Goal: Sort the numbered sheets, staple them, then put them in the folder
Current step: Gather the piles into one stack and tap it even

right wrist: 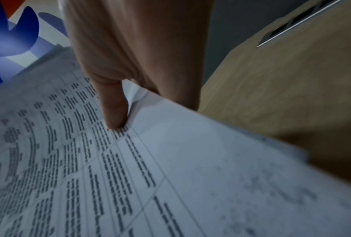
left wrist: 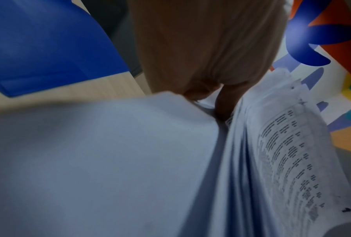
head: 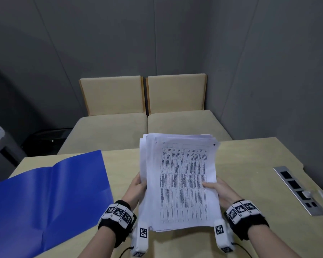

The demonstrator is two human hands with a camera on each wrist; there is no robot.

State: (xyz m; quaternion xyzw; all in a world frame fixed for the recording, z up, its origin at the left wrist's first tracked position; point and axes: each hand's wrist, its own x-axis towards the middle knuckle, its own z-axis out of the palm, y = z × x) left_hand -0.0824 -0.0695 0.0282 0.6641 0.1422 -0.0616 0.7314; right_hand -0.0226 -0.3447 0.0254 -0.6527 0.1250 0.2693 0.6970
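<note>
both hands, left hand [head: 137,185] and right hand [head: 221,190], gripped the sheets [head: 181,181] (edges uneven) | blue folder [head: 47,198] lay open on the table [head: 250,164]

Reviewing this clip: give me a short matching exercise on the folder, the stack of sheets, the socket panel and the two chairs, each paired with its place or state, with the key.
Things:
1. blue folder
2. stack of sheets
3. socket panel
4. chairs

Places or states:
A. set into the table, at the right
B. held up by the left hand and right hand
C. beyond the table's far edge
D. lying open on the table, at the left

Pairs: 1-D, 2-B, 3-A, 4-C
</note>
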